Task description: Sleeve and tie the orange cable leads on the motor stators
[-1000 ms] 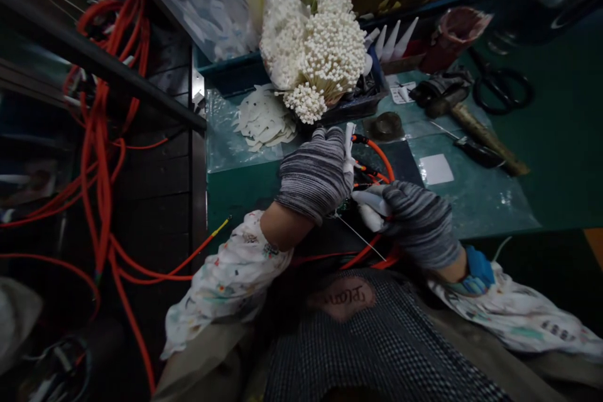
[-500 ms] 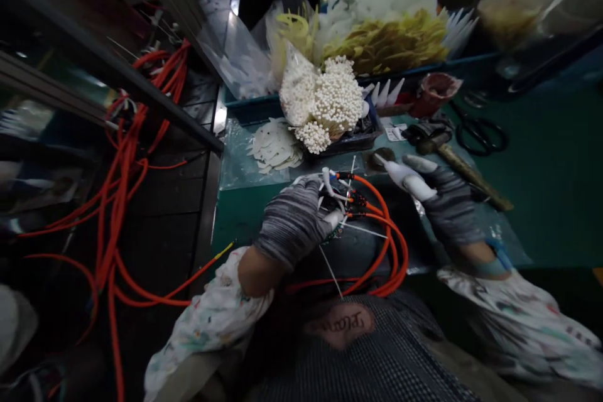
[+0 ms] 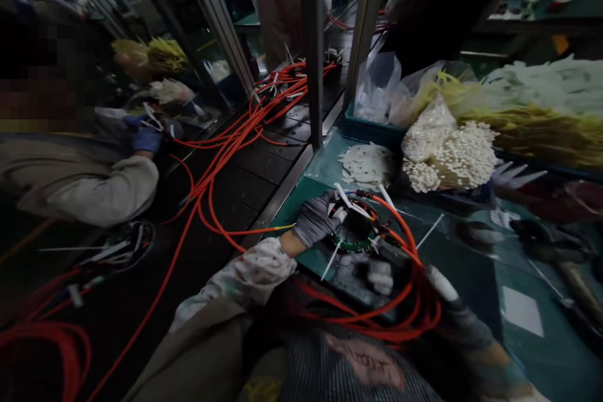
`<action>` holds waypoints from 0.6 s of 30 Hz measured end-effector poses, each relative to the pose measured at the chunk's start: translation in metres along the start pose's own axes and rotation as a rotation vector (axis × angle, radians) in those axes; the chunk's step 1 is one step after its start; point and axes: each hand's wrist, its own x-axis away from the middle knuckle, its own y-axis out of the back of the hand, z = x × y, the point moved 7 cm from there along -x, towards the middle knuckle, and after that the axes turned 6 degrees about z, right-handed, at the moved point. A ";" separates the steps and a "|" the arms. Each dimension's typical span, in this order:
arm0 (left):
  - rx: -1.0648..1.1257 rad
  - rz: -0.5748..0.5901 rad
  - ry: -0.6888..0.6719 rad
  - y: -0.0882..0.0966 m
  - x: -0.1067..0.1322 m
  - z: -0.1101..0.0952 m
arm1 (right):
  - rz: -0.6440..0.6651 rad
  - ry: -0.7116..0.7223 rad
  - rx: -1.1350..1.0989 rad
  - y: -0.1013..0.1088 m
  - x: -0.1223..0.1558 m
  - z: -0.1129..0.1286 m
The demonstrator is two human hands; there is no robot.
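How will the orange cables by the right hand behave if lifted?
Probably springy, not limp: the cables hold wide curves. They may tug the ring, since they lead to it. Lifting one could drag others, as they overlap.

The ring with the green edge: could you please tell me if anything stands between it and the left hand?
Nothing visible does: the left hand grips the left side of the ring, and the orange cables leave from its right.
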 end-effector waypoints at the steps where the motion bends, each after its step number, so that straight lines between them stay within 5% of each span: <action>1: 0.001 -0.004 0.009 0.005 -0.003 0.006 | 0.071 -0.102 -0.245 -0.020 -0.001 -0.003; 3: -0.002 -0.016 0.014 0.020 -0.010 0.018 | 0.188 -0.330 -0.730 -0.056 -0.006 -0.005; 5: -0.018 -0.038 0.032 0.042 -0.018 0.034 | 0.238 -0.469 -0.962 -0.078 -0.017 0.004; 13: -0.108 -0.092 0.189 0.145 -0.057 0.117 | 0.296 -0.493 -1.054 -0.122 -0.100 0.037; 18: -0.156 -0.216 0.249 0.188 -0.067 0.137 | 0.392 -0.545 -1.170 -0.162 -0.158 0.052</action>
